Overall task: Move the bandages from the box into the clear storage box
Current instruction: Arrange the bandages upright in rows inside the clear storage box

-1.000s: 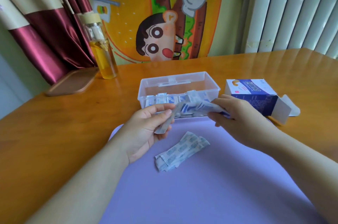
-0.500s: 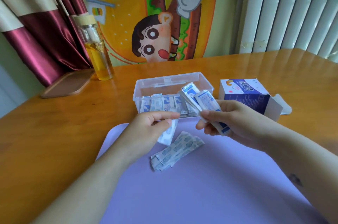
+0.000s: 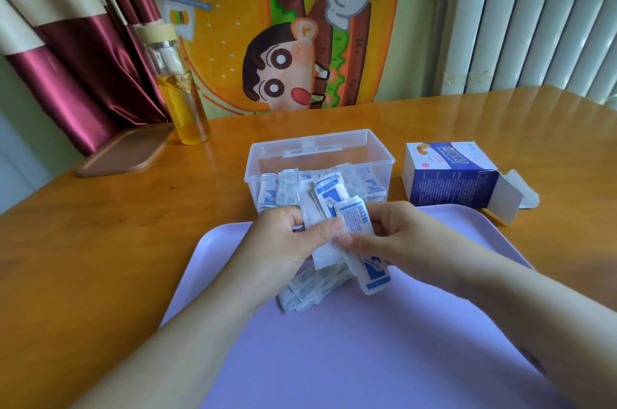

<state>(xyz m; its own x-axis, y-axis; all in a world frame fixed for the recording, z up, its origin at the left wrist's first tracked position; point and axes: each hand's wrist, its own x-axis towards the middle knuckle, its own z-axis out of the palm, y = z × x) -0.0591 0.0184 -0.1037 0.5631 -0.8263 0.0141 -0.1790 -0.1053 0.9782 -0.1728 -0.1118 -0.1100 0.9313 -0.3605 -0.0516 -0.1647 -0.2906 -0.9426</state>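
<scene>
2 hands, 1 bundle of bandages
The left hand and right hand both pinch it above the purple mat, just near of the clear storage box, which holds others; the opened box lies right.

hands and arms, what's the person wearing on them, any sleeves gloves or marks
Nothing worn: left hand and right hand are bare, with no gloves, rings or watch. The left forearm and right forearm show no sleeves. A small dark mark sits on the right forearm.
</scene>
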